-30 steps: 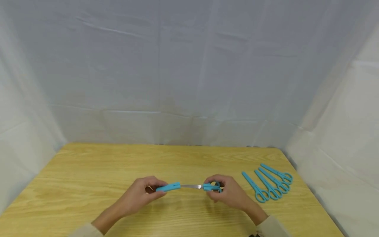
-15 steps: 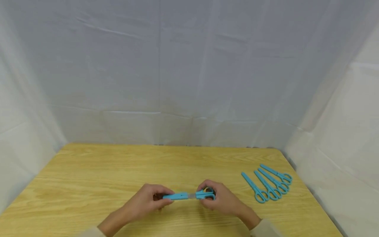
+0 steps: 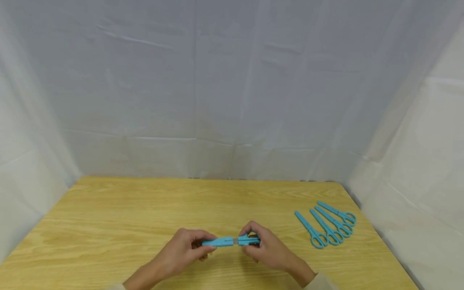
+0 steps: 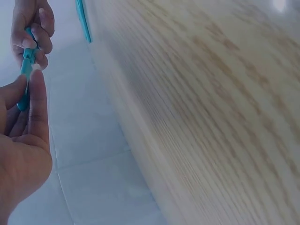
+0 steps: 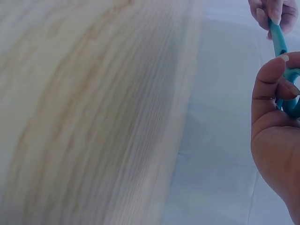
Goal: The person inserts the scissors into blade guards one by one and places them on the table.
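Note:
Between finger and thumb, my left hand [image 3: 181, 250] pinches the far end of a turquoise blade cover [image 3: 222, 241]. My right hand [image 3: 271, 250] grips a pair of turquoise scissors [image 3: 248, 240] by the handles. Most of the blades are inside the cover; a short strip of metal shows between cover and handles. Both are held roughly level above the front part of the table. In the left wrist view the thumb and a finger press on the cover [image 4: 23, 96]. Fingers partly hide the scissors' handle loops [image 5: 292, 107] in the right wrist view.
Several turquoise scissors [image 3: 313, 230] with covered blades lie fanned out at the right of the wooden table [image 3: 145, 209]. White sheeting [image 3: 232, 100] hangs behind the table and along both sides.
The hands have come together and slightly nearer the front edge. The blades have slid into the cover, leaving far less metal showing. The scissors on the table stay put.

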{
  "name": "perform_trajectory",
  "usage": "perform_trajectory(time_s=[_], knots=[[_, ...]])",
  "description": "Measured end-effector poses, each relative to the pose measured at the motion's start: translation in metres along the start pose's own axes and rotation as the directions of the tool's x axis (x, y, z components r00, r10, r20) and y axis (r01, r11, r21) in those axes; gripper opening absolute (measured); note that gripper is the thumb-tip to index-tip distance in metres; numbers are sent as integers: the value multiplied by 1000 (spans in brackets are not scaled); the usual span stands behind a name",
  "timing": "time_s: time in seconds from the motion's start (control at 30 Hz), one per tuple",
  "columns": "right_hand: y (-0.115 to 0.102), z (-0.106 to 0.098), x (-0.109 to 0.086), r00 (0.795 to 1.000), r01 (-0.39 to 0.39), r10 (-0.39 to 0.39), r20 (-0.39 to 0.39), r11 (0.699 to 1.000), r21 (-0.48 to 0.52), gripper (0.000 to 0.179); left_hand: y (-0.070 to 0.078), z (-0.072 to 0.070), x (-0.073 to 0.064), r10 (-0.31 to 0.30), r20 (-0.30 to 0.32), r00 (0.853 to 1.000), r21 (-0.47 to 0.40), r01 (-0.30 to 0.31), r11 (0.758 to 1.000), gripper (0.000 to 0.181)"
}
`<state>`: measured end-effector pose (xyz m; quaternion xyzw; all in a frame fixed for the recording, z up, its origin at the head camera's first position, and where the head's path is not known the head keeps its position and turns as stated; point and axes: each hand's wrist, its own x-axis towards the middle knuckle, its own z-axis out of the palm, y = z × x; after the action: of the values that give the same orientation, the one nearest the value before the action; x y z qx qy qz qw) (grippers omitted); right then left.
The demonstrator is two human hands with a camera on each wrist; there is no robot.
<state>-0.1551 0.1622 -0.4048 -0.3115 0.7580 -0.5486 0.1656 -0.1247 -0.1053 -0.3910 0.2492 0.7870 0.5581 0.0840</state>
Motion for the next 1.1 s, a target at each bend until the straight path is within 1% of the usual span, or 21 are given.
perform_trajectory(time_s=[0.2,0.3,0.47,0.57,0.63,0.7,0.83,0.9,1.0,1.1], knots=[[-2,6,0,1000,4,-4,-2,1000,24,14,-2,6,-1,28,-20,999,-52,-29,998,19],[-2,8,0,1000,11,-11,-15,1000,22,12,-3,8,-1,31,-30,999,-68,-33,997,19],[-2,14,2,999,5,-3,-43,999,40,12,-2,7,0,1,-61,998,-83,-6,996,19],[-4,17,2,998,-12,15,-55,999,51,13,0,8,2,-33,-67,997,-118,24,993,19],[-6,19,0,998,-15,18,-58,999,37,13,1,10,2,-43,-54,998,-136,35,990,19],[-8,20,-1,997,-1,1,-73,1000,-1,14,2,12,3,-47,-54,997,-142,39,989,19],[-14,21,-1,994,22,-32,-102,995,-98,18,4,15,5,-36,-64,997,-140,27,990,19],[-15,20,-1,993,23,-39,-115,990,-137,20,4,15,5,-33,-56,998,-158,24,987,19],[-17,19,-3,994,6,-22,-107,989,-147,19,2,14,7,-29,-27,999,-201,23,979,21],[-19,17,-6,996,-1,-9,-84,992,-124,17,1,12,8,-36,-7,999,-238,33,971,22]])
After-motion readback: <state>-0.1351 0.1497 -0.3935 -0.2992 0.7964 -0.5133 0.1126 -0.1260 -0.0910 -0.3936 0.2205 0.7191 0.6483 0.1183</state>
